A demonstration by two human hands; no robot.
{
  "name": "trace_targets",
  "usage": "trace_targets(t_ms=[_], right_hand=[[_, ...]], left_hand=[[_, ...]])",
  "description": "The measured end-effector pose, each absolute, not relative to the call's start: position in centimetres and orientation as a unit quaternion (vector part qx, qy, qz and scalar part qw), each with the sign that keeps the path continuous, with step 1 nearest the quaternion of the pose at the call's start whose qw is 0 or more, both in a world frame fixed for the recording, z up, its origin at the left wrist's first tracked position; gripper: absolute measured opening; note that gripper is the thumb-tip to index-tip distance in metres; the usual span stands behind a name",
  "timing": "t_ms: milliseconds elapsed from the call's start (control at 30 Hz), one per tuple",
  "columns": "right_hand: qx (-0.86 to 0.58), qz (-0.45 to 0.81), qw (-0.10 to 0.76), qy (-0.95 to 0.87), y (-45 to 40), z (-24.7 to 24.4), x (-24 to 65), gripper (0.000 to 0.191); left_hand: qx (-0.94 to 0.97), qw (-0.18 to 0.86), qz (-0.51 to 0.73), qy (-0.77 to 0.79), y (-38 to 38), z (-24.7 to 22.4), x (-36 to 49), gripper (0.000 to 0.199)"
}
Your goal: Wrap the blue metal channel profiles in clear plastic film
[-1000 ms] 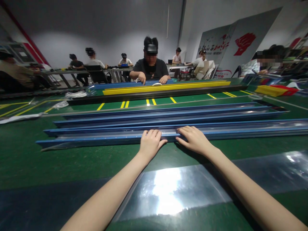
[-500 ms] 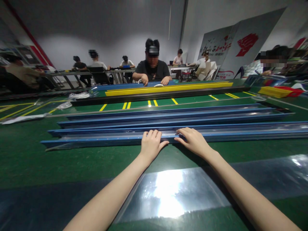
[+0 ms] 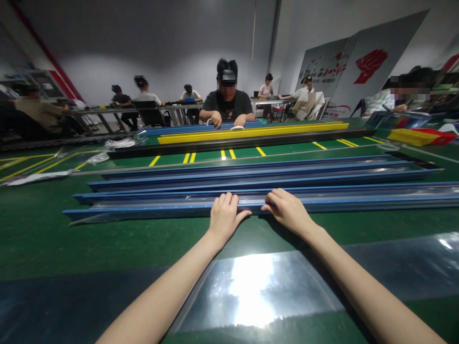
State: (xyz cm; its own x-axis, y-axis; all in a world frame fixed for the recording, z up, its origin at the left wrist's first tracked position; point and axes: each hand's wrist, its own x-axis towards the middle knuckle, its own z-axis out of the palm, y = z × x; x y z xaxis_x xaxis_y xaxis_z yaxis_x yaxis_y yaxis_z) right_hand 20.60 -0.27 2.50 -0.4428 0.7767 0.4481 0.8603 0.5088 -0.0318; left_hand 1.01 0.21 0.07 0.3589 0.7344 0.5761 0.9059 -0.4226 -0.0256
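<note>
A long blue channel (image 3: 344, 204) lies across the green table, nearest to me, with a clear film along its inside. My left hand (image 3: 225, 215) grips its near wall, fingers over the edge into the channel and thumb on the near side. Just to the right, my right hand (image 3: 285, 208) is closed at the same wall, its fingers curled inward; the fingertips are partly hidden. A second blue channel (image 3: 251, 181) lies behind, parallel to the first.
A glossy clear sheet (image 3: 287, 286) lies under my forearms. Farther back are a black strip (image 3: 143, 152), a yellow strip (image 3: 251, 132) and a person (image 3: 227, 102) handling blue strips. A yellow tray (image 3: 412, 137) stands at the right.
My right hand's fingers have curled in more and sit slightly farther right. My left hand has barely moved.
</note>
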Motion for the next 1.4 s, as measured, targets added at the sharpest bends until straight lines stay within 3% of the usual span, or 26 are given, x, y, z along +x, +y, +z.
trace_targets(t_ms=[967,1400], right_hand=[[-0.446,-0.129,0.205,-0.862,-0.2,1.6,19.1,0.022],[-0.458,-0.193,0.182,-0.848,-0.4,1.9,19.5,0.018]], left_hand=[[-0.796,0.188,-0.244,-0.521,0.2,0.0,1.1,0.042],[-0.839,0.168,-0.247,-0.455,0.3,-0.1,0.7,0.030]])
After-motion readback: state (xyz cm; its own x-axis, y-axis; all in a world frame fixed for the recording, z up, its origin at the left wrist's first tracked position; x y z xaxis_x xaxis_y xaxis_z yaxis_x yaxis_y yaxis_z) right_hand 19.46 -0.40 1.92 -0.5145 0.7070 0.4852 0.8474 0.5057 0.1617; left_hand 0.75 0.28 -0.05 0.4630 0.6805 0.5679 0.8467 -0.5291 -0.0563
